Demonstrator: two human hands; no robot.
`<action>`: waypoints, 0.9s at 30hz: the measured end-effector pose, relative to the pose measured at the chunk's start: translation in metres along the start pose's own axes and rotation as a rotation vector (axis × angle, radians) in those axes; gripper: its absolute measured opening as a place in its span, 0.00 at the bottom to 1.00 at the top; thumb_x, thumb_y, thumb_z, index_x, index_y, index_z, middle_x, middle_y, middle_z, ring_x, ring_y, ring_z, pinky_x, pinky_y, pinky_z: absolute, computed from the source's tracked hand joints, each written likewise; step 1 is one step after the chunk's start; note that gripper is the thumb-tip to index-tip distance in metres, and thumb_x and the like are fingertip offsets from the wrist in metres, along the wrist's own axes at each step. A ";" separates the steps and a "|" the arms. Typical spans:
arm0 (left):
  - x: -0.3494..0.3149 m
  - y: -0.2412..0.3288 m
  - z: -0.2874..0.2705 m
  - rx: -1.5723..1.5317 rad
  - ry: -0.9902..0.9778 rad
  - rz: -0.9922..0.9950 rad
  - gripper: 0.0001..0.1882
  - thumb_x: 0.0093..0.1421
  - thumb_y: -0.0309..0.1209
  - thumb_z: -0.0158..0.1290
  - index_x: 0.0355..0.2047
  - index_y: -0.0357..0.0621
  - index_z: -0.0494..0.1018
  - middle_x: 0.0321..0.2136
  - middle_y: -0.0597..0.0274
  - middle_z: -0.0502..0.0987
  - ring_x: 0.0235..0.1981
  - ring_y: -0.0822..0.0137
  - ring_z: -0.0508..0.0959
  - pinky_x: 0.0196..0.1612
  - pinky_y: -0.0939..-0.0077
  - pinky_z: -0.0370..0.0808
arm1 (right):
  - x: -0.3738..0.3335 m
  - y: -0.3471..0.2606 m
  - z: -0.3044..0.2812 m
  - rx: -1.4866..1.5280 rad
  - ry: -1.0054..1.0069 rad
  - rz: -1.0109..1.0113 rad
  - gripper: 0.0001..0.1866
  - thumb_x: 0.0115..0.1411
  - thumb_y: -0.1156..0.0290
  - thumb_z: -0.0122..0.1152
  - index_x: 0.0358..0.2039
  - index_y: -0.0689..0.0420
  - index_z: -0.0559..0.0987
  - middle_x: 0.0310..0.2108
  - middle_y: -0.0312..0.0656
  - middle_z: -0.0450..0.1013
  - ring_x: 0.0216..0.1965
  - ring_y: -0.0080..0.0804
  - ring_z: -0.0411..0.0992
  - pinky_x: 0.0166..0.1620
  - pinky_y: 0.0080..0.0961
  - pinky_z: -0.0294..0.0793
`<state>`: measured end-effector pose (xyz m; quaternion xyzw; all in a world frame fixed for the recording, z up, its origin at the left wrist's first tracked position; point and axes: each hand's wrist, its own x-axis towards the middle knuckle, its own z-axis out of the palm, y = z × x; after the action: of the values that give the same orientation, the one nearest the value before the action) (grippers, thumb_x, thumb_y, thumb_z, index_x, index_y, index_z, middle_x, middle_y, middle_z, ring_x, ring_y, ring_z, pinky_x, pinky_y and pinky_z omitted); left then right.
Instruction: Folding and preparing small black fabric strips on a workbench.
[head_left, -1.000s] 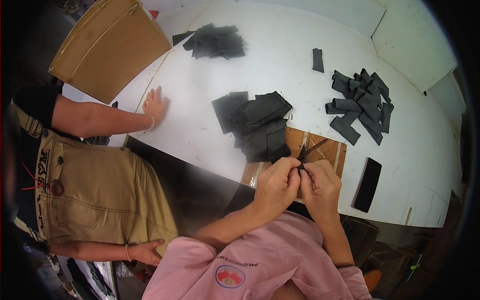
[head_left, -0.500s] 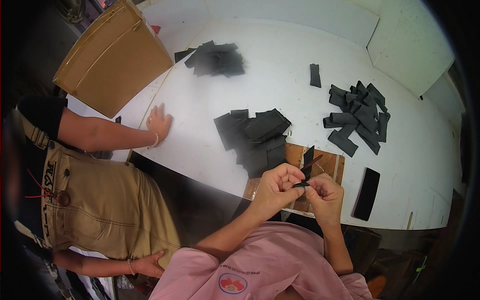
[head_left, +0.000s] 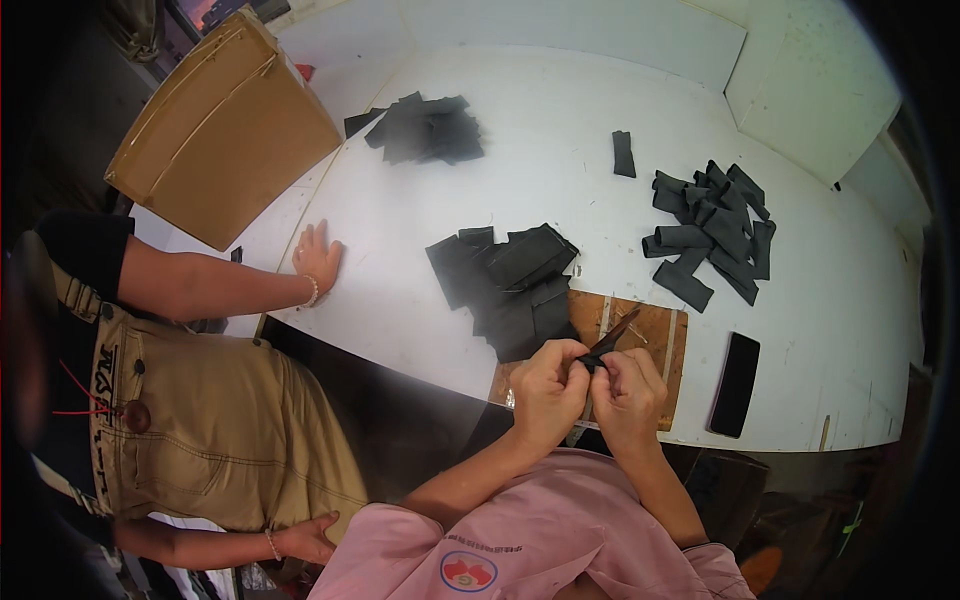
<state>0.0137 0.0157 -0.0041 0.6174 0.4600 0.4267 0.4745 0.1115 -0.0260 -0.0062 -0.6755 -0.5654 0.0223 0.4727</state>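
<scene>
My left hand (head_left: 550, 392) and my right hand (head_left: 630, 395) are brought together over a brown wooden board (head_left: 660, 340) at the table's near edge. Both sets of fingers pinch a small black fabric piece (head_left: 592, 362), mostly covered by the fingertips. From between my hands a slim, pointed dark reddish-brown thing (head_left: 622, 326) sticks out toward the upper right; its kind and which fingers hold it I cannot make out. Just beyond my left hand lies a pile of flat black fabric pieces (head_left: 510, 275).
Folded black pieces (head_left: 715, 225) are heaped at the right, with a single one (head_left: 623, 154) apart. A black phone-like slab (head_left: 735, 385) lies right of the board. Another flat black pile (head_left: 425, 130) lies farther back, near a cardboard box (head_left: 220, 130). A co-worker's hand (head_left: 318, 262) rests on the white table.
My hands have drawn closer together and shifted slightly left. The black piece that stood up above my fingers is now mostly hidden in them, and the pointed thing leans lower.
</scene>
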 end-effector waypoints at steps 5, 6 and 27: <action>0.016 -0.010 -0.011 -0.537 -0.276 -0.277 0.11 0.47 0.13 0.49 0.32 0.36 0.67 0.27 0.59 0.74 0.30 0.74 0.74 0.34 0.84 0.71 | -0.003 0.002 -0.005 0.071 -0.013 0.149 0.07 0.39 0.85 0.54 0.23 0.64 0.72 0.21 0.42 0.66 0.19 0.29 0.66 0.22 0.23 0.65; 0.018 -0.006 -0.014 -0.570 -0.346 -0.263 0.11 0.48 0.14 0.49 0.33 0.35 0.66 0.26 0.61 0.73 0.28 0.77 0.73 0.33 0.87 0.70 | -0.002 -0.001 -0.007 0.142 -0.017 0.224 0.06 0.40 0.85 0.54 0.23 0.64 0.72 0.21 0.41 0.66 0.19 0.25 0.65 0.21 0.21 0.64; 0.017 0.005 -0.007 -0.383 -0.164 -0.240 0.09 0.46 0.14 0.48 0.29 0.35 0.69 0.26 0.62 0.74 0.26 0.78 0.72 0.29 0.88 0.68 | 0.013 -0.001 -0.014 1.454 -0.251 0.963 0.05 0.54 0.72 0.54 0.25 0.59 0.70 0.18 0.32 0.63 0.18 0.17 0.58 0.22 0.13 0.57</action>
<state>0.0110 0.0327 0.0041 0.4899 0.4005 0.3951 0.6659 0.1230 -0.0239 0.0090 -0.3647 -0.1129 0.6478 0.6592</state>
